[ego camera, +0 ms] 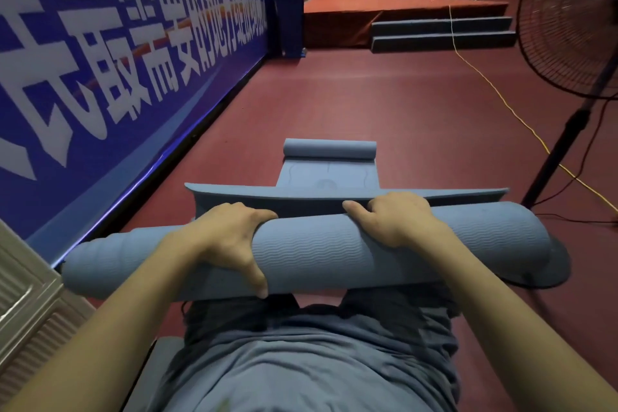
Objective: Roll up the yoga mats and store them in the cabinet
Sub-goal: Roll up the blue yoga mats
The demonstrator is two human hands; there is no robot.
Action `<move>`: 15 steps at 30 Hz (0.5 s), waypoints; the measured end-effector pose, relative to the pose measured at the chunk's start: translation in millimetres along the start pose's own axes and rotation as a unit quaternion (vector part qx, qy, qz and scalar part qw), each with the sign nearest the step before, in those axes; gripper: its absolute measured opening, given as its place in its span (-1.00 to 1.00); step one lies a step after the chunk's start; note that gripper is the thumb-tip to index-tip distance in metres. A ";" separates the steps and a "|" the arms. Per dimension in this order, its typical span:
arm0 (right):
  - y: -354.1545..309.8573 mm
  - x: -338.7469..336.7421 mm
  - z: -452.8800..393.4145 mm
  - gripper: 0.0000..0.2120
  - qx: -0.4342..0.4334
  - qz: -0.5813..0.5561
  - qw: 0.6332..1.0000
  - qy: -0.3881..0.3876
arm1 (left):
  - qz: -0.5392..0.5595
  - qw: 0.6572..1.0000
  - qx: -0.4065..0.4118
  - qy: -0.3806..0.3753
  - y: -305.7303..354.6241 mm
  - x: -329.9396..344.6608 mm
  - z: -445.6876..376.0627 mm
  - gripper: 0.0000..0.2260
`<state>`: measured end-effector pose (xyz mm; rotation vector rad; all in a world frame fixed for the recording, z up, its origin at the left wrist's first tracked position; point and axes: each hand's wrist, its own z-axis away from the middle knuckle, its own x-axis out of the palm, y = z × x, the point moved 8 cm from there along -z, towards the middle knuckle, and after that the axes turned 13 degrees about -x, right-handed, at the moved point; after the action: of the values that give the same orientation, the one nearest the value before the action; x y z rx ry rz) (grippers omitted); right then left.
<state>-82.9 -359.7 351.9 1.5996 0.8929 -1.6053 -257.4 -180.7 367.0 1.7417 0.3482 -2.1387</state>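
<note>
Above the red floor (368, 104), by the blue banner wall (100, 60), both hands grip a nearly rolled mat (311, 251). Left hand (227, 237) and right hand (391, 217) curl over the roll, thumbs under, the loose tail (334, 196) sticking out ahead. A second mat (329, 160) lies farther off, part rolled. To finish well, I judge the hands should keep even pressure, draw the tail tight, and square the left end, which looks telescoped.
</note>
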 end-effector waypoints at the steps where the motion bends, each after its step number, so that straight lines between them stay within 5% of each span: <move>1: -0.2 0.8 2.6 -0.22 -0.002 -0.005 1.000 -0.016 | 0.020 0.999 0.003 -0.027 -0.9 2.7 2.9 -0.06; 5: -7.0 7.3 7.6 -0.25 -0.013 -0.035 0.998 -0.056 | 0.084 0.990 -0.001 -0.116 -7.7 13.7 5.9 -0.15; 11: -2.6 -15.0 20.9 -0.40 0.020 -0.058 0.990 0.127 | 0.125 0.986 0.010 -0.109 -14.8 13.8 -13.2 -0.10; 15: -15.1 -12.0 25.8 -0.45 -0.017 0.019 0.986 0.167 | 0.183 0.980 0.034 -0.070 -22.8 2.3 -23.4 -0.09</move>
<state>-109.3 -373.7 364.0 1.8829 1.0478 -1.3074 -246.7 -150.8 359.0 1.5358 -0.0809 -2.0051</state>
